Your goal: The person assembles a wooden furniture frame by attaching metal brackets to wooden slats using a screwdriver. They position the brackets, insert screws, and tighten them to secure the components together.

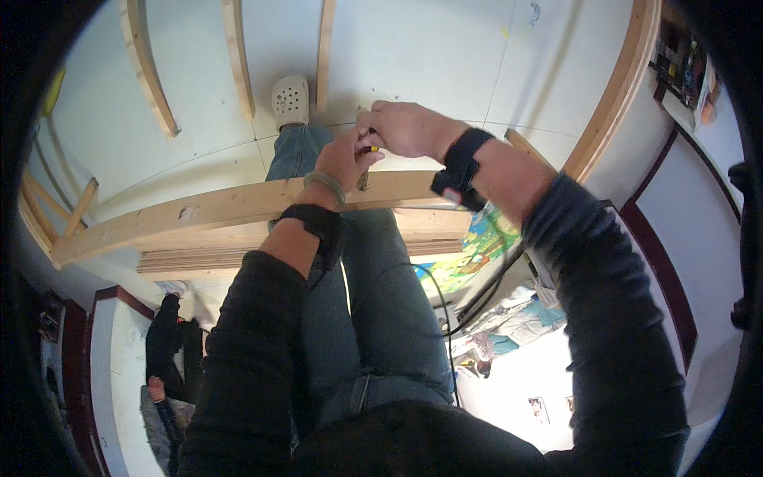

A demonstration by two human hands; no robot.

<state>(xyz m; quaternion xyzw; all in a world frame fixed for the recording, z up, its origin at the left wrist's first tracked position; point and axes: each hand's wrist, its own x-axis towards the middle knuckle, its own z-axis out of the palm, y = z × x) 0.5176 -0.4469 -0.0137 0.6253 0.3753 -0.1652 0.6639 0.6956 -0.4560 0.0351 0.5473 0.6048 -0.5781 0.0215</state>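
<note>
Both of my hands meet over a long wooden beam that runs across in front of my legs. My left hand has its fingers closed round a small tool with a black-and-yellow handle. Only a bit of that handle shows, so its exact kind is hidden. Curled over the top of it from the right is my right hand, its fingertips against the left hand's. What lies under those right fingers is covered. Black straps circle both wrists.
Wooden battens cross the white panel beyond the beam. My pale clog rests there. Stacked thin boards lie below the beam, with a colourful sheet and black cable at right. Another person is lower left.
</note>
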